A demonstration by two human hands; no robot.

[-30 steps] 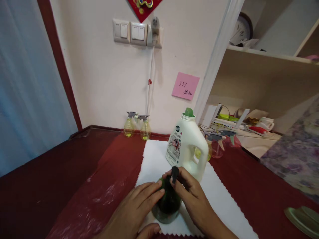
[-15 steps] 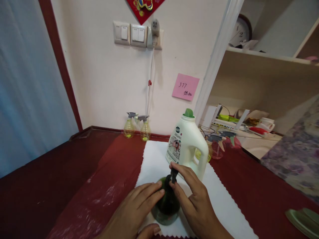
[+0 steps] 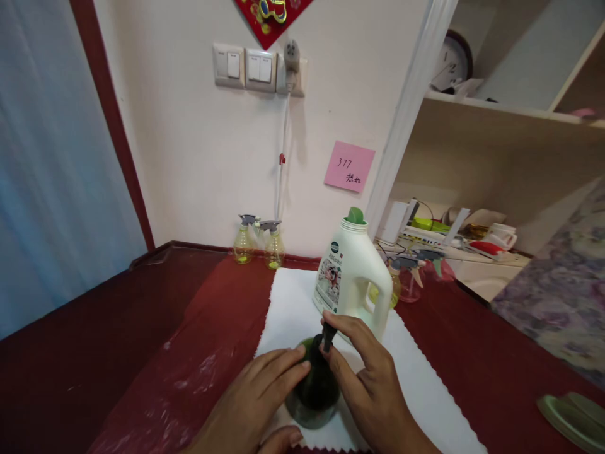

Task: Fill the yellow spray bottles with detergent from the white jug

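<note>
Red table [image 3: 142,328], white cloth [image 3: 425,384]. Left hand [image 3: 255,397] wrapped dark green bottle [image 3: 314,391]; right hand [image 3: 368,372] fingers pinched black pump top [image 3: 328,334]. Risk: bottle tipping into white jug [image 3: 352,277] if yanked.

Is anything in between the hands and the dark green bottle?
No. The left hand lies right on the dark green bottle, and the right hand pinches its black top. The white jug stands behind, not between.
</note>
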